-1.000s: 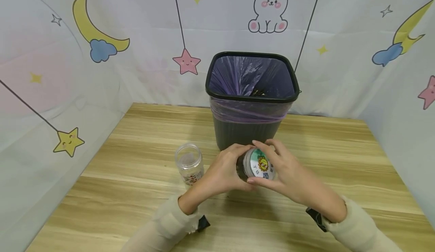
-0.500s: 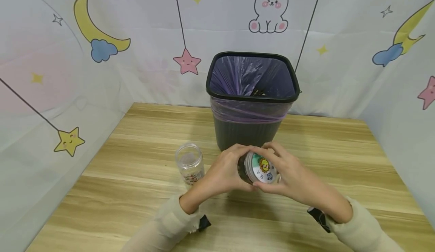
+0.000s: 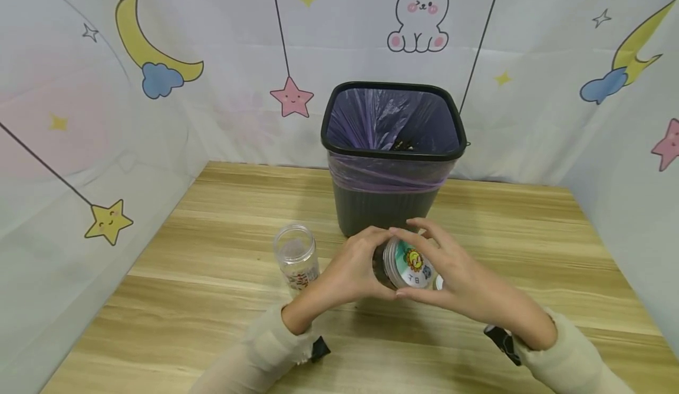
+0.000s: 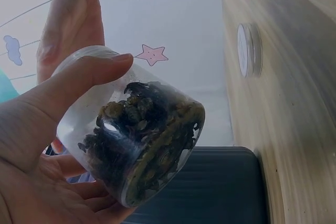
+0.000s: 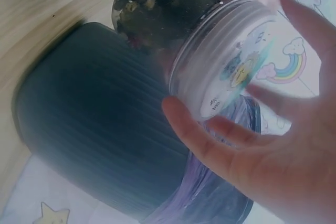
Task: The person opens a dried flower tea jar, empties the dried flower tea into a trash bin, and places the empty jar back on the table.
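My left hand grips a clear jar around its side, holding it tipped over the table. Dark, shrivelled, leaf-like pieces with yellowish bits fill part of it. A silver-rimmed lid with a sunflower picture caps the jar, facing right in the head view. Fingers and thumb of my right hand pinch the lid's rim from opposite sides. Left of my left wrist, a second clear jar stands upright and uncovered, its lower part partly behind my forearm. A round white-topped lid lies on the table, mostly hidden behind my right hand in the head view.
Just beyond my hands stands a dark bin lined with a purple bag, some dark scraps inside. The wood-grain table is bordered at the back and sides by white printed cloth.
The sunflower lid has turned counterclockwise as seen from the head and shifted slightly right and down. My right hand shifts its fingers around the rim; the left keeps its hold on the jar.
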The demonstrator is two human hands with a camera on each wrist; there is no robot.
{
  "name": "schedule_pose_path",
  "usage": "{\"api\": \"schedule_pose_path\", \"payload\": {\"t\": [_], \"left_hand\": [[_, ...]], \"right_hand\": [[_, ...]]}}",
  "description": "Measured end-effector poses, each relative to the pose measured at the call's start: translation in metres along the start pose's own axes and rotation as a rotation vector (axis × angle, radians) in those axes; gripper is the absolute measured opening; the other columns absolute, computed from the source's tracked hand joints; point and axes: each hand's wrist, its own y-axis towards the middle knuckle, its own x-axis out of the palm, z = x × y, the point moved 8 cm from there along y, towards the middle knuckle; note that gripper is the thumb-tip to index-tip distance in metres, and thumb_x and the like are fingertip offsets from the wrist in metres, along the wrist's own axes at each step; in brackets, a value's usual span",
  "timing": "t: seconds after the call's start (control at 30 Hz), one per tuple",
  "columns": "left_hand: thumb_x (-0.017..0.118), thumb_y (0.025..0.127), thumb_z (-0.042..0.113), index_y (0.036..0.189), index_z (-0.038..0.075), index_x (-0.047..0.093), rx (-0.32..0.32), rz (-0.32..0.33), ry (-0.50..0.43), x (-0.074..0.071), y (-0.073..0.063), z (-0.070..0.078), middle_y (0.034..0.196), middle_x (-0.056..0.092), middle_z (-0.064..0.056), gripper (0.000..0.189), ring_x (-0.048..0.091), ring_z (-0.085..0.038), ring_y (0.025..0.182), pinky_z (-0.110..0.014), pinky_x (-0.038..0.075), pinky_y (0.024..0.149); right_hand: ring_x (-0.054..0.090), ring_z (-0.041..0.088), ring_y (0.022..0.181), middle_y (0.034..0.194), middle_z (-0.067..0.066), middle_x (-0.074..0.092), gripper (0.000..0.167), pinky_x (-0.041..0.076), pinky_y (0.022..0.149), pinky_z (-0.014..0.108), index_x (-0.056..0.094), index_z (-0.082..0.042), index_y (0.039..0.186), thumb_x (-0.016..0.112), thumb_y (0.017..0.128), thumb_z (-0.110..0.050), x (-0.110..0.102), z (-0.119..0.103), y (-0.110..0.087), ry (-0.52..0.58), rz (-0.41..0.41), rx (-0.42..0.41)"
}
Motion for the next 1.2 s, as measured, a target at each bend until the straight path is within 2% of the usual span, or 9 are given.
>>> {"api": "schedule_pose_path", "payload": {"t": [0.1,0.17,0.33,0.53,0.77,0.9,1.0,1.1,1.2], "left_hand": [[0.098,0.059,0.025,0.14,0.004,0.054,-0.009,-0.008,-0.011,0.002,0.0,0.0,0.128,0.06,-0.008,0.094,0.057,-0.02,0.116,-0.035,0.048,0.099],[0.098,0.059,0.024,0.14,0.006,0.055,-0.021,-0.015,-0.027,0.004,-0.001,-0.001,0.129,0.059,-0.007,0.094,0.056,-0.02,0.115,-0.035,0.048,0.099],[0.098,0.058,0.024,0.137,0.008,0.057,-0.025,-0.014,-0.026,0.005,-0.001,-0.001,0.127,0.06,-0.005,0.091,0.056,-0.018,0.115,-0.033,0.048,0.099],[0.097,0.06,0.025,0.14,0.006,0.055,-0.035,-0.021,0.0,0.007,-0.002,-0.002,0.13,0.059,-0.006,0.092,0.056,-0.019,0.117,-0.033,0.048,0.099],[0.097,0.059,0.022,0.14,0.007,0.055,-0.047,-0.025,0.006,0.007,-0.004,-0.004,0.132,0.057,-0.007,0.093,0.055,-0.02,0.118,-0.033,0.048,0.099],[0.098,0.058,0.022,0.139,0.008,0.056,-0.046,-0.013,0.006,0.006,-0.003,-0.004,0.131,0.058,-0.006,0.092,0.055,-0.019,0.118,-0.034,0.049,0.099],[0.098,0.058,0.025,0.14,0.007,0.055,-0.047,-0.012,0.032,0.007,-0.004,-0.003,0.13,0.058,-0.006,0.093,0.056,-0.019,0.117,-0.034,0.048,0.099],[0.097,0.06,0.029,0.141,0.007,0.054,-0.041,-0.014,0.057,0.009,-0.004,-0.002,0.129,0.058,-0.005,0.094,0.056,-0.018,0.116,-0.034,0.049,0.098],[0.096,0.06,0.031,0.141,0.007,0.054,-0.036,-0.009,0.068,0.01,-0.004,-0.002,0.129,0.059,-0.005,0.094,0.056,-0.019,0.116,-0.035,0.049,0.099]], "right_hand": [[0.05,0.025,0.12,0.144,0.01,0.038,0.087,0.053,0.088,0.044,0.036,-0.017,0.153,0.079,0.084,-0.046,0.001,0.004,-0.001,-0.042,0.018,0.08],[0.054,0.02,0.109,0.135,0.009,0.042,0.083,0.054,0.083,0.038,0.04,-0.013,0.149,0.077,0.084,-0.049,0.003,0.005,-0.002,-0.074,0.025,0.113],[0.053,0.01,0.086,0.116,0.003,0.047,0.07,0.052,0.067,0.025,0.05,-0.008,0.134,0.075,0.086,-0.051,0.006,0.006,0.0,-0.123,0.019,0.14],[0.055,0.012,0.093,0.119,0.002,0.047,0.066,0.055,0.073,0.03,0.049,-0.009,0.136,0.078,0.085,-0.04,0.006,0.003,0.0,-0.083,0.008,0.069],[0.05,0.019,0.113,0.132,0.004,0.043,0.078,0.054,0.085,0.038,0.045,-0.014,0.147,0.081,0.079,-0.022,0.003,-0.001,-0.001,-0.015,-0.017,-0.063],[0.044,0.023,0.123,0.138,0.007,0.041,0.082,0.052,0.09,0.043,0.043,-0.015,0.149,0.082,0.076,-0.017,0.002,-0.003,-0.002,-0.006,-0.04,-0.101],[0.044,0.026,0.124,0.141,0.011,0.039,0.08,0.052,0.091,0.045,0.042,-0.014,0.148,0.083,0.08,-0.026,0.003,-0.002,-0.002,-0.021,-0.035,-0.059],[0.045,0.026,0.122,0.142,0.011,0.037,0.08,0.052,0.09,0.045,0.039,-0.015,0.148,0.079,0.085,-0.043,0.005,0.002,-0.003,-0.043,-0.034,0.044],[0.049,0.022,0.113,0.135,0.008,0.041,0.079,0.053,0.085,0.041,0.039,-0.015,0.147,0.073,0.086,-0.053,0.01,0.008,-0.003,-0.051,-0.047,0.14]]}}
